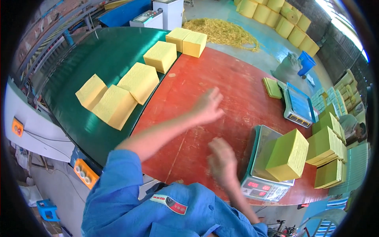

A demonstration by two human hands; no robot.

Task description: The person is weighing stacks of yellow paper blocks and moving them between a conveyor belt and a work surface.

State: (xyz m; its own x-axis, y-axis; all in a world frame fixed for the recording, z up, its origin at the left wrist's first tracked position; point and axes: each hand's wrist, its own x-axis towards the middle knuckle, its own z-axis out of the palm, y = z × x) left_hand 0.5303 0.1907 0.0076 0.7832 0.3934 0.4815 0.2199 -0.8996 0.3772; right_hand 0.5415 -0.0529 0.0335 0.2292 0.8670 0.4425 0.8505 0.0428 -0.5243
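Observation:
My left hand (208,106) is over the red tabletop (189,94), its fingers apart and nothing in them. My right hand (223,161), blurred by motion, hovers just left of a digital scale (252,158); its fingers look loosely spread, with nothing visible in them. A stack of yellow paper sheets (290,155) rests on the scale's metal pan, and neither hand touches it. On the green conveyor belt (63,87) at the left stand several similar yellow paper stacks (138,81), some touching each other.
A second scale with a blue pan (299,103) stands at the far right beside a small yellow pile (272,87). More yellow stacks (327,146) line the right table edge. An orange button box (86,173) hangs by the belt. A blue bin (306,63) stands beyond the table.

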